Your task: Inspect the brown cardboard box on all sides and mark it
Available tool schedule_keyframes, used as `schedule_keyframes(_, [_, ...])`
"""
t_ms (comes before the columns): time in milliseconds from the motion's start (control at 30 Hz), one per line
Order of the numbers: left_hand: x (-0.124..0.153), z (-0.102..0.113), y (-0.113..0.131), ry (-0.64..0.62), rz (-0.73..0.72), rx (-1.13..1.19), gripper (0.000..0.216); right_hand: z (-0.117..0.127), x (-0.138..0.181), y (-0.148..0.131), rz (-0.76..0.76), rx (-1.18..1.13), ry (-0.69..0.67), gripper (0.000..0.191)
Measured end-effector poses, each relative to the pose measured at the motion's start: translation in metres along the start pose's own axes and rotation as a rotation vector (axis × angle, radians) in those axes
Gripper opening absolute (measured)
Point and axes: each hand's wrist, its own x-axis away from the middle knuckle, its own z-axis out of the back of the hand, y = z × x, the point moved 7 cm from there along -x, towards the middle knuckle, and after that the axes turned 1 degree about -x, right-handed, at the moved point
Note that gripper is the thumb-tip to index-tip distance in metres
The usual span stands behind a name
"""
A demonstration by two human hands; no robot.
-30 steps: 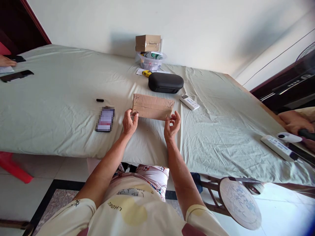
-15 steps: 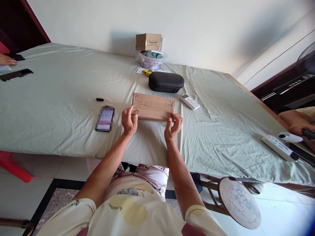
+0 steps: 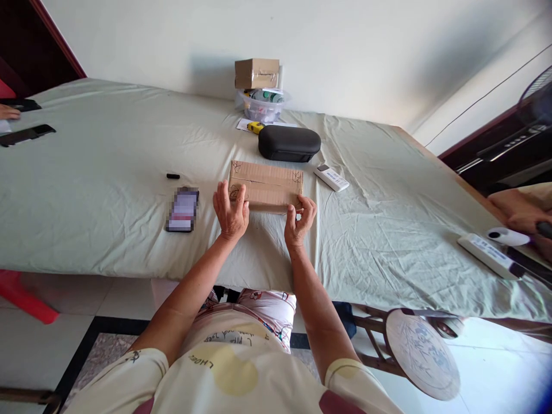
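The shirt bears letters like "LHOE" and a blurred line; labels on two white devices are unreadably small.

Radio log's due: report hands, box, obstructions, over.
Left grip open at left end of cardboard box. Right grip at near right corner. Seam faces up. Black case just beyond.
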Motion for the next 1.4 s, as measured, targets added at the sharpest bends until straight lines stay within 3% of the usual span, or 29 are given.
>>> schedule_keyframes(133, [0.000,-0.006,0.010,-0.069,0.004,-0.049,0.051,-0.005,0.003,0.003,-0.021,-0.024,-0.036,0.043])
schedule_keyframes(533, [0.015,-0.040,0.056,-0.279,-0.161,-0.090,0.061,-0.013,0.010,0.011,-0.006,0.019,-0.029,0.062])
schedule_keyframes(733, [0.017,-0.058,0.079,-0.309,-0.206,-0.088,0.052,-0.015,0.009,0.014,0.019,0.045,-0.057,0.054])
schedule_keyframes(933, [0.016,-0.072,0.099,-0.355,-0.254,-0.130,0.048,-0.011,0.006,0.015,0.083,0.084,0.011,0.047])
schedule_keyframes(1167, [0.006,-0.059,0.087,-0.438,-0.269,-0.200,0.055,-0.011,0.003,0.007,0.144,0.097,-0.012,0.049])
schedule_keyframes(1400, [-0.015,-0.031,0.044,-0.328,-0.140,-0.214,0.056,-0.018,0.002,0.016,0.126,0.077,-0.126,0.060])
